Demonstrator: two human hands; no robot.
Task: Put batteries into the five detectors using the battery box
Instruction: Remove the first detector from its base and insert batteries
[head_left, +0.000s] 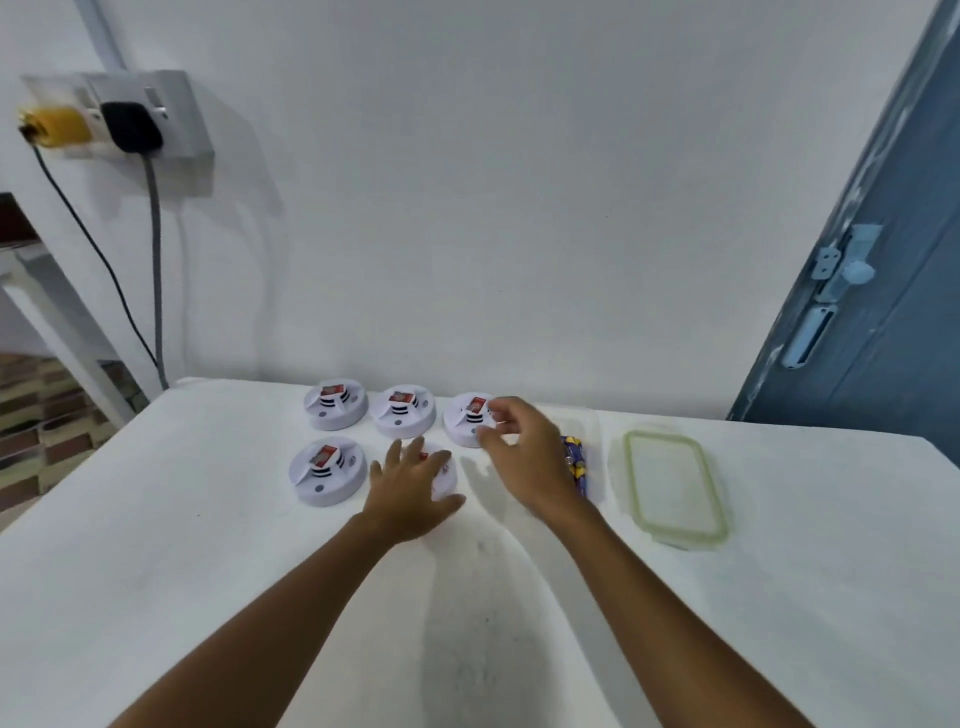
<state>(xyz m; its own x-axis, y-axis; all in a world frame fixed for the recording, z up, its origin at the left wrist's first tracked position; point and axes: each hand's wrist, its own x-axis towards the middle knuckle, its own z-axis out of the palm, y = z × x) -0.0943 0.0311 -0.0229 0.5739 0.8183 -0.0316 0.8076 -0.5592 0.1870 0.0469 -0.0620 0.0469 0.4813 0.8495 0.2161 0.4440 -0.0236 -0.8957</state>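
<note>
Centre of frame: my left hand (410, 488) rests flat, fingers straight, on the fifth detector (445, 478); my right hand (524, 452), fingers loosely curled, hovers beside the back-row detector (470, 418).

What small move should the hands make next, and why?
Probably lift the left hand off the front round white detector it covers, to check its battery. The four other white detectors already show red batteries on top, and the right hand, fingers loosely curled, seems to hold nothing.
</note>
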